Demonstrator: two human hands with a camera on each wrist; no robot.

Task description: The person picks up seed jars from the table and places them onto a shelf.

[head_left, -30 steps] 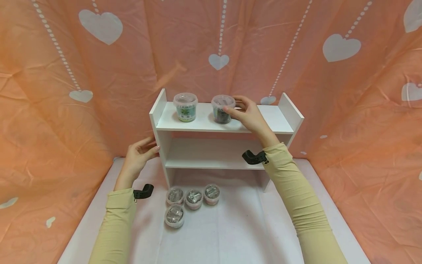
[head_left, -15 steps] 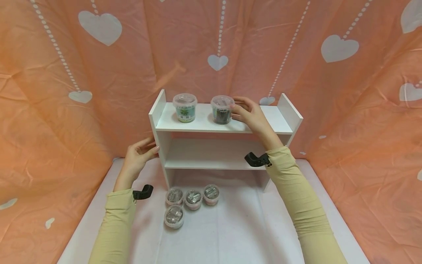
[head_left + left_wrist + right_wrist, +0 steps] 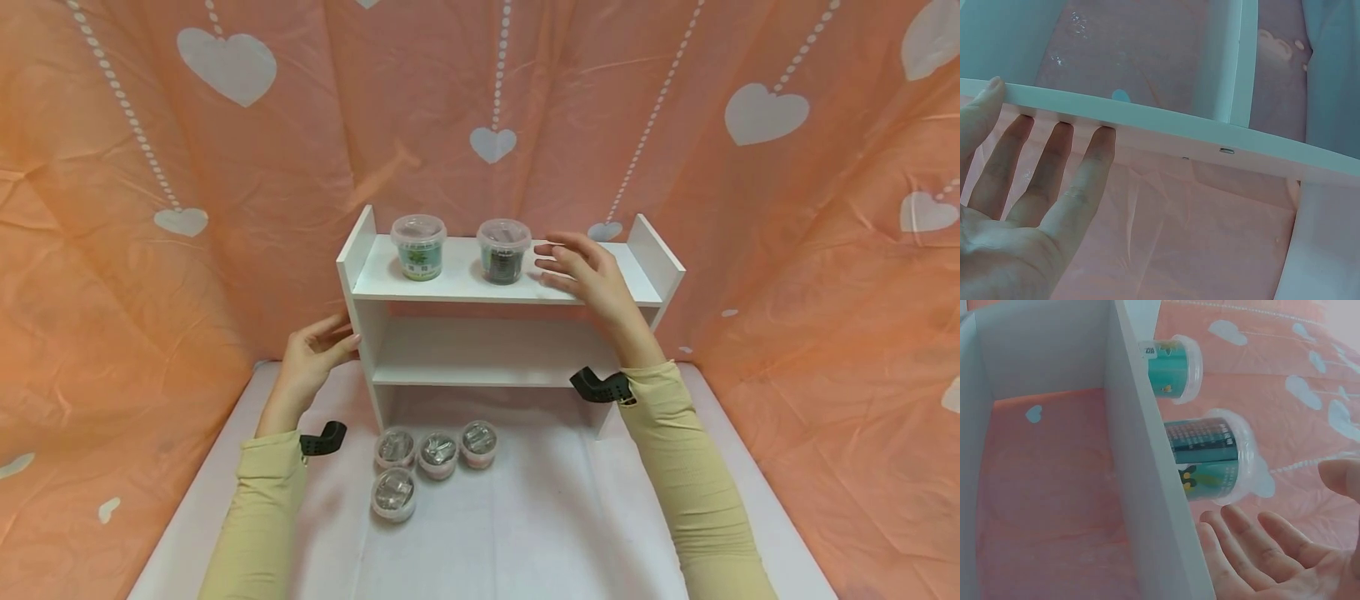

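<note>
On the top board of the white shelf (image 3: 487, 340) stand two clear-lidded plastic tubs. The left tub (image 3: 419, 248) has a green and blue label; the right tub (image 3: 503, 252) shows a dark label panel. My right hand (image 3: 592, 271) is just right of the right tub, its fingers spread and apart from it, as the right wrist view also shows. My left hand (image 3: 311, 358) touches the shelf's left side panel. In the left wrist view, its straight fingers (image 3: 1079, 187) rest against the panel's outer face and its thumb lies at the front edge.
Several lidded tubs (image 3: 437, 452) with silvery contents under their lids stand on the white-covered table (image 3: 525, 533) before the shelf. Raised side panels (image 3: 654, 254) bound the top board. A middle board (image 3: 480, 354) lies below it. An orange heart-patterned curtain (image 3: 420, 100) surrounds the table.
My right hand has let go of the right tub and drawn away to the right and slightly down. The tub stays on the top board. My left hand keeps its place on the panel.
</note>
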